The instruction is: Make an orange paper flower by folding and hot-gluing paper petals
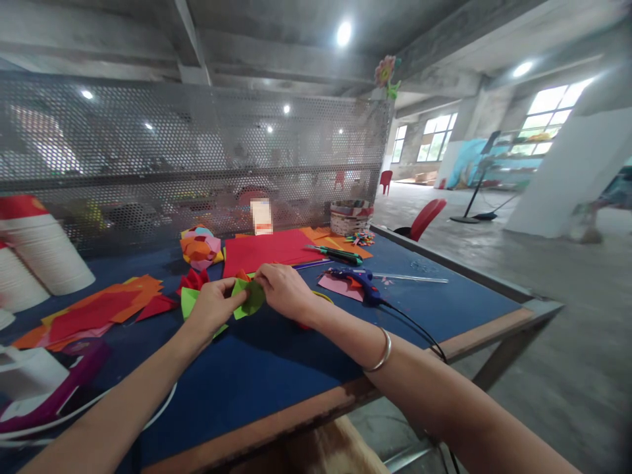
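Between my two hands is a piece of green felt (251,299), bent and held just above the blue tabletop. My left hand (212,308) pinches its left side between thumb and fingers. The fingers of my right hand (282,289) are closed on its upper right edge. Another green piece (189,301) and a red folded piece (193,281) lie behind and beside my left hand. A blue glue gun (360,282) rests to the right of my right hand on a pink sheet (340,287), with a clear glue stick at its rear.
Red felt sheets (271,250) lie behind my hands with a utility knife (338,255) beside them. A woven basket (351,217) and a patchwork ball (201,247) stand near the mesh partition (197,145). Stacked paper cups (47,247) and a white-and-purple device (47,382) are at left.
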Motion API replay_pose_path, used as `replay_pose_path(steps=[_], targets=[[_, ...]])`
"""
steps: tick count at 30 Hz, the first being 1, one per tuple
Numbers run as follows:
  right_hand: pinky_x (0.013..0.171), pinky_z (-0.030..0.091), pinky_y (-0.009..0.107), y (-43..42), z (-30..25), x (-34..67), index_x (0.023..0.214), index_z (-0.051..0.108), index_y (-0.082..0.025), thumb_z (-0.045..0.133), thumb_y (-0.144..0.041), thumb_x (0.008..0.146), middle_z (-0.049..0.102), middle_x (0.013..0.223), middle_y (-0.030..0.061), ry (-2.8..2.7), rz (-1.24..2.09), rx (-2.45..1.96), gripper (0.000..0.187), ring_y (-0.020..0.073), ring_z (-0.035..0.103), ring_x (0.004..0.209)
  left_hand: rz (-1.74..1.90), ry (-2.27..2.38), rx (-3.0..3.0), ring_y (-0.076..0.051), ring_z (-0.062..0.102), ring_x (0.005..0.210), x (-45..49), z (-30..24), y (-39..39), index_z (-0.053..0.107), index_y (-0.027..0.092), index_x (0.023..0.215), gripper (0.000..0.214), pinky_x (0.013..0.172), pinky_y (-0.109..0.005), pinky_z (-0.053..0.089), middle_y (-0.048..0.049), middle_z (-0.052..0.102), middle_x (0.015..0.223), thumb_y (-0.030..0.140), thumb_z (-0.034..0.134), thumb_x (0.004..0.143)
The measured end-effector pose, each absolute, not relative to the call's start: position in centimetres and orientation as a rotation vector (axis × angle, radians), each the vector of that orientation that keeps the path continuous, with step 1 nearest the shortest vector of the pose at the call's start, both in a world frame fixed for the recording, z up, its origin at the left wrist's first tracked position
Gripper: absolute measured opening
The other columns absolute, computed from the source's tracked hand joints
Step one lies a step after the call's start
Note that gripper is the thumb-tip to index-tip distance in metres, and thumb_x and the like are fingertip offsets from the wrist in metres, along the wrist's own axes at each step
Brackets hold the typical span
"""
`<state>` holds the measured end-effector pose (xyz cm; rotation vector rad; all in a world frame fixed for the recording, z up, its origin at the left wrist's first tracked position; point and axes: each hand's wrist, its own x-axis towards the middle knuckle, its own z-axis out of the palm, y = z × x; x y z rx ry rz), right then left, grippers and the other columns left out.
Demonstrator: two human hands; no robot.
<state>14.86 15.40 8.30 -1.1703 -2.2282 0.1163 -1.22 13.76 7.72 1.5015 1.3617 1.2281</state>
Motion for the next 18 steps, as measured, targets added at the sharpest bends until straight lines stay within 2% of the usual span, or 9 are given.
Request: replay_pose_path(steps=[7, 11, 18], targets=[[0.068, 0.039, 0.022, 15.6, 9.7, 17.4, 0.087, 0.064, -0.015, 0.050, -0.005, 0.084, 0.070, 0.083, 0.0043, -2.009, 0.193, -1.076, 0.018, 0.0127, 0.061, 0.074, 1.221, 1.300, 1.397, -0.016, 0.062, 0.061, -1.6, 7.4, 13.9, 0.072, 0.016, 0.072, 0.031, 0.061, -0.025, 0.045, -0.0003, 0.071, 0.064, 0.032, 0.079, 0.047], [0.063, 0.036, 0.023, 14.2, 10.5, 22.5, 0.075, 0.064, -0.015, 0.054, -0.014, 0.083, 0.066, 0.071, 0.0018, -1.994, 0.042, -1.226, 0.012, 0.0117, 0.055, 0.064, 1.220, 1.333, 1.365, -0.016, 0.062, 0.059, -1.5, 7.6, 13.7, 0.073, 0.016, 0.075, 0.034, 0.058, -0.025, 0.045, -0.0011, 0.072, 0.065, 0.034, 0.079, 0.047], [0.062, 0.040, 0.024, 10.1, 8.8, 33.3, 0.072, 0.065, -0.017, 0.056, -0.034, 0.077, 0.066, 0.068, 0.0015, -1.901, 0.208, -1.571, 0.020, 0.0141, 0.057, 0.063, 1.218, 1.363, 1.405, -0.012, 0.056, 0.050, -1.1, 7.7, 13.6, 0.074, 0.017, 0.077, 0.034, 0.046, -0.022, 0.039, 0.0001, 0.070, 0.062, 0.036, 0.078, 0.050]])
